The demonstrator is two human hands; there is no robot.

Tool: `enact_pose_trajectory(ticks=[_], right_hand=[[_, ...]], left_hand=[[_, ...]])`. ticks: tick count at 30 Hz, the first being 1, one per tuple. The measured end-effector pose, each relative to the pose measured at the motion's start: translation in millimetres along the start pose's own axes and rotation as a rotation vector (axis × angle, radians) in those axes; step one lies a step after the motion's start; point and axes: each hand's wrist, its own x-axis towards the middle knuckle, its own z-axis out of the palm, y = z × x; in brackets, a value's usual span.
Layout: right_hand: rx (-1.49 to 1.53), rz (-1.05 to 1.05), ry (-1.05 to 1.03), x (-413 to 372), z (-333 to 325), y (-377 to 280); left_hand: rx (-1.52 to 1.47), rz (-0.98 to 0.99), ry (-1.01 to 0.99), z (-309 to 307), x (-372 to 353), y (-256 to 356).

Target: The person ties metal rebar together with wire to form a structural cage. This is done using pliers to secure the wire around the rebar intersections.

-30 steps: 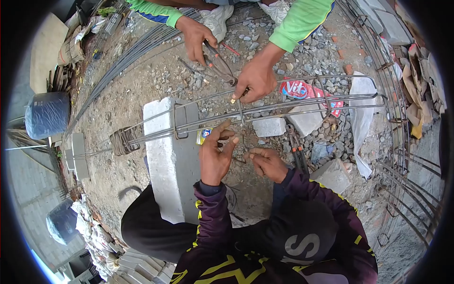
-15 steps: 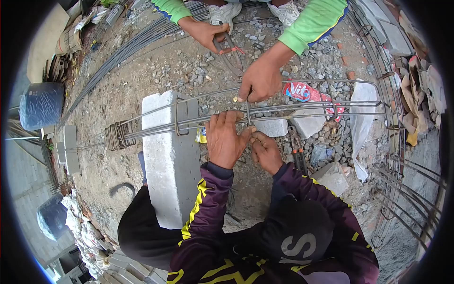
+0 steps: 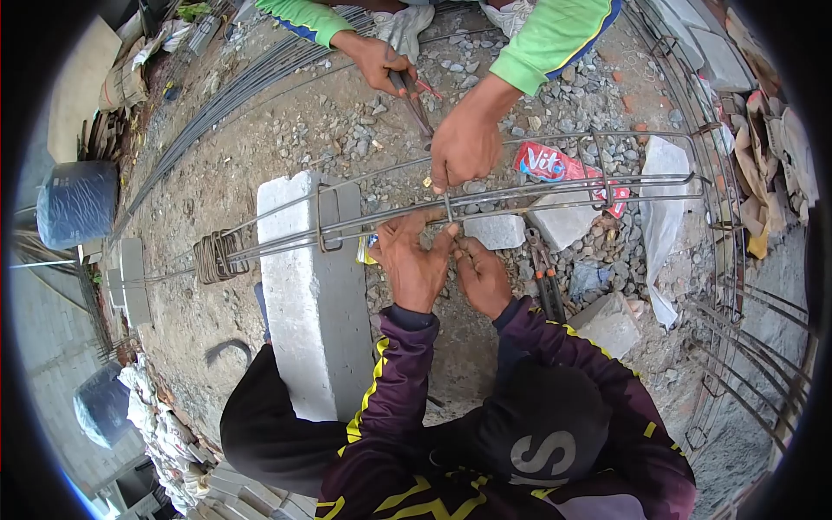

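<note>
My left hand (image 3: 411, 264) is closed on the long steel bars (image 3: 537, 192), its thumb tip by a thin metal stirrup (image 3: 449, 206) that crosses them. Beside it, the fingers of my right hand (image 3: 483, 279) are pressed together at the stirrup's lower end; what they pinch is too small to make out. From across the bars, a co-worker's hand (image 3: 466, 143) grips near the stirrup's upper end. The co-worker's other hand (image 3: 374, 62) holds pliers (image 3: 416, 108) with their jaws close to the first hand.
A long concrete block (image 3: 299, 295) lies under the bars at left, next to a bundle of bent stirrups (image 3: 220, 257). Orange-handled pliers (image 3: 546, 276) rest right of my hands, near broken concrete pieces (image 3: 565, 220) and a red wrapper (image 3: 555, 163). More rebar stands at far right.
My left hand's fingers have bent further around the bars. The co-worker's pliers have turned, and their handles look closer together. The whole view has shifted slightly.
</note>
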Motion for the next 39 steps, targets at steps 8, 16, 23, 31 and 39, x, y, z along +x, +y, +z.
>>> enact_pose_trajectory(ticks=[8, 16, 23, 31, 39], right_hand=[[-0.088, -0.124, -0.05, -18.7, -15.9, -19.5], [-0.59, -0.425, -0.168, -8.0, -55.4, -77.3], [-0.75, -0.599, -0.301, 5.4, -62.6, -92.5], [-0.775, -0.534, -0.357, -0.7, -57.4, -85.9], [-0.652, -0.583, -0.55, 29.0, -77.8, -95.6]], left_hand=[[-0.207, 0.078, 0.017, 12.1, -0.1, -19.0], [-0.309, 0.164, -0.044, 4.6, 5.6, -17.8], [-0.31, 0.09, -0.116, -0.8, 7.9, -12.3], [-0.385, 0.106, -0.1, 5.4, 7.2, -21.3], [-0.429, 0.18, -0.119, 4.2, 7.6, -29.5]])
